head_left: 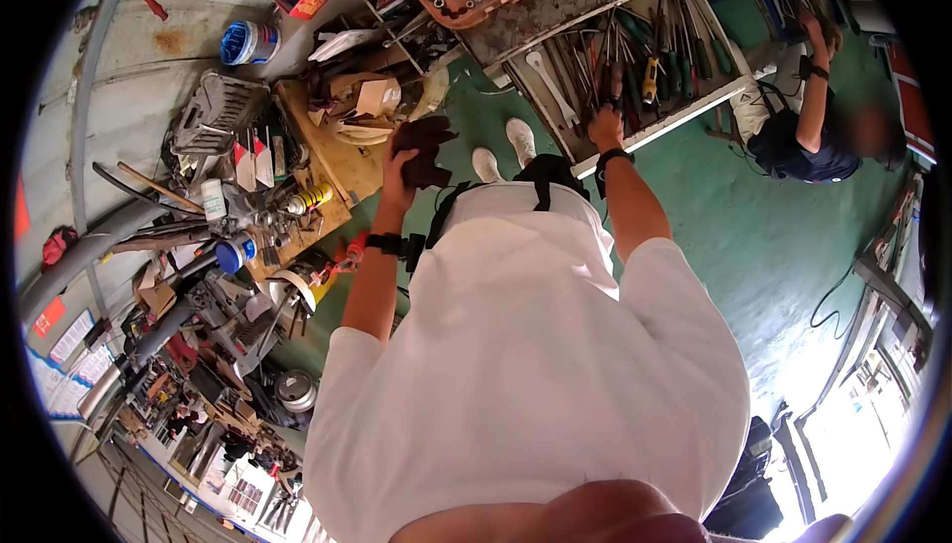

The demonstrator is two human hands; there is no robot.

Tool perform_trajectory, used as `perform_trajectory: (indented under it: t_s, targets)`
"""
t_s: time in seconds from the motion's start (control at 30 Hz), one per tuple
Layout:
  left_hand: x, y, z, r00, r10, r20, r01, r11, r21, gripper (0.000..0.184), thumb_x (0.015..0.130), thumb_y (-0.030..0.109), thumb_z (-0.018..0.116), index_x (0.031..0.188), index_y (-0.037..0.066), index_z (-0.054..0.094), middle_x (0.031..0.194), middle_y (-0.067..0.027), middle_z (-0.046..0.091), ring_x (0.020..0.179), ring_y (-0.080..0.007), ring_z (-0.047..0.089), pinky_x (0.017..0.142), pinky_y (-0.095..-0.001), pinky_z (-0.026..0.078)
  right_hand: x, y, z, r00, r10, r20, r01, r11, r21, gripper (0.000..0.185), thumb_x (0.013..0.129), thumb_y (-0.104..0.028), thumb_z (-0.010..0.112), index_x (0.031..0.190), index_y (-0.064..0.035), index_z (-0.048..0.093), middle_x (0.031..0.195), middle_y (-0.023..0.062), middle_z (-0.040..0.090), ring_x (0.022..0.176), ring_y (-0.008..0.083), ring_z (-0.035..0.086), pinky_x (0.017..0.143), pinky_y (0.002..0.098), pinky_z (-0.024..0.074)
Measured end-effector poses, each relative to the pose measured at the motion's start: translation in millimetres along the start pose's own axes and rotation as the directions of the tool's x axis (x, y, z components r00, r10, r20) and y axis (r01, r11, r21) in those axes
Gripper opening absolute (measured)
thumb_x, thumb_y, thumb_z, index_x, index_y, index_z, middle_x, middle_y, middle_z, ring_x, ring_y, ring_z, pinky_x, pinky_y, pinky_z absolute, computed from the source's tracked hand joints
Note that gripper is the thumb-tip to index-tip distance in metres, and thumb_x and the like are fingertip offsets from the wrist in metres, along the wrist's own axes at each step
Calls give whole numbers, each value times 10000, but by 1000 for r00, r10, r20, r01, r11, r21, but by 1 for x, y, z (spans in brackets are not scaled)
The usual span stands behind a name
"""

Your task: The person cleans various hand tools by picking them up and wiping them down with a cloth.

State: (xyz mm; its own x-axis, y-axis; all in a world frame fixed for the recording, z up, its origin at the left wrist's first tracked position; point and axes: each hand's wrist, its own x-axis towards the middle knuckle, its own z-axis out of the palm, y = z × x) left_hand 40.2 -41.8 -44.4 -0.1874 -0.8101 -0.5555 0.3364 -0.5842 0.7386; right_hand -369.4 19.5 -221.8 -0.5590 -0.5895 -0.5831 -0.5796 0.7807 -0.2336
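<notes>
My left hand point(399, 178) is closed around a dark brown cloth point(428, 149), bunched up beside the wooden bench. Over the front edge of an open drawer point(645, 129), my right hand point(606, 129) has its fingers closed around a slim hand tool with a dark reddish handle point(617, 79); its kind is unclear. Screwdrivers with green handles point(702, 59) lie in the drawer, along with a yellow-handled screwdriver point(650, 79) near my right hand. A large pale wrench point(552, 87) lies at the drawer's left side.
Above the drawer, a brown tool tray point(471, 12) holds sockets and a green-handled tool. A cluttered wooden bench point(342, 171) stands left, with a yellow spray can point(309, 198) and a blue-lidded tub point(236, 252). Another person point(818, 136) bends at the right.
</notes>
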Motion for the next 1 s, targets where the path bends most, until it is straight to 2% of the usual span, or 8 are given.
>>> perform_trajectory:
  t_s: [0.1, 0.2, 0.27, 0.37, 0.5, 0.77, 0.93, 1.0]
  targets:
    - [-4, -2, -7, 1000, 5, -12, -6, 1000, -22, 645, 787, 75, 627, 1408, 80, 453, 1257, -110, 545, 1090, -241, 585, 896, -342, 526, 3, 6, 2, 992, -97, -74, 89, 991, -102, 396, 938, -221, 543, 1292, -57, 474, 1272, 263, 548, 1146, 448, 568, 916, 546, 501]
    - [-8, 3, -1, 1000, -5, -14, 6, 1000, 16, 651, 784, 67, 627, 1411, 75, 449, 1258, -109, 543, 1087, -239, 583, 898, -345, 523, -14, -18, -21, 996, -71, 44, 71, 997, 7, 428, 944, -241, 518, 1328, -66, 453, 1144, 273, 623, 1049, 474, 612, 883, 565, 503]
    - [-4, 1, 3, 1000, 1, -4, 0, 1000, 15, 649, 787, 63, 628, 1412, 73, 450, 1263, -109, 542, 1090, -240, 581, 906, -345, 518, -26, -24, -28, 993, -82, -85, 95, 982, 163, 421, 941, -232, 514, 1314, -36, 504, 1087, 320, 643, 1004, 519, 605, 867, 562, 497]
    - [0, -2, 6, 999, -21, 25, 21, 1000, -11, 640, 796, 53, 628, 1411, 70, 452, 1277, -110, 539, 1101, -240, 576, 923, -347, 508, -15, -7, -22, 968, -150, -201, 196, 953, 230, 430, 944, -245, 505, 1316, -33, 545, 1136, 319, 631, 1033, 507, 596, 870, 563, 483]
    - [8, -9, 5, 998, -37, 44, 38, 999, -20, 614, 812, 42, 623, 1404, 59, 458, 1287, -112, 540, 1116, -238, 569, 936, -343, 501, -24, 9, -42, 952, -200, -230, 247, 948, 199, 420, 917, -240, 530, 1270, -20, 587, 1038, 314, 651, 990, 500, 608, 838, 548, 482]
    - [7, -10, 2, 995, -42, 91, 45, 999, -26, 607, 813, 36, 626, 1396, 37, 458, 1270, -109, 548, 1106, -227, 568, 929, -332, 497, -41, 33, -68, 887, -427, -176, 418, 904, -87, 299, 900, -210, 515, 1179, -139, 598, 908, 284, 659, 875, 504, 613, 772, 588, 496]
    - [12, -4, 8, 985, -40, 168, 26, 996, 82, 638, 826, 82, 617, 1436, 79, 432, 1327, -101, 526, 1157, -237, 552, 984, -341, 469, -65, 40, -85, 871, -465, -158, 456, 885, -96, 247, 902, -224, 522, 1122, -133, 589, 881, 268, 662, 851, 491, 620, 743, 585, 497]
    - [12, 6, 18, 973, -42, 229, 20, 995, 98, 623, 808, 14, 625, 1405, 82, 464, 1280, -100, 540, 1119, -208, 557, 930, -324, 491, -81, 43, -88, 860, -471, -196, 471, 881, -51, 249, 903, -222, 527, 1128, -133, 588, 870, 264, 664, 842, 484, 623, 731, 576, 498]
